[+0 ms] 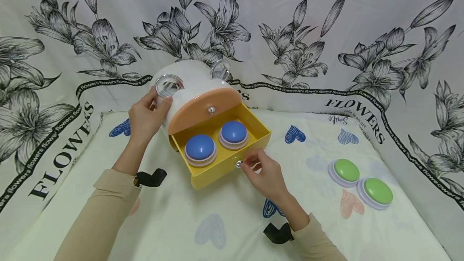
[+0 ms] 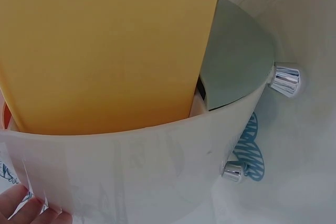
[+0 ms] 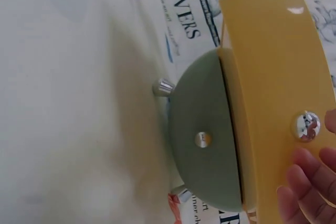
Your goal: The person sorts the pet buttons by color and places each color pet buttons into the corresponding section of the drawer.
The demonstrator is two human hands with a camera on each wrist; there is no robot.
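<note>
The left hand grips the side of the rounded white box beside a silver ring, while the right hand seems to pinch the silver knob of its yellow drawer, though the right wrist view crops the fingertips. The drawer stands pulled out below a peach panel, holding two blue-topped buttons side by side. Two green-topped buttons lie touching, well apart to the right, on the heart-printed cloth.

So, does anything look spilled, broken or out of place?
Nothing spilled or broken shows. Only the white cabinet looks askew, angled to the flowered backdrop behind, with its yellow drawer open.
</note>
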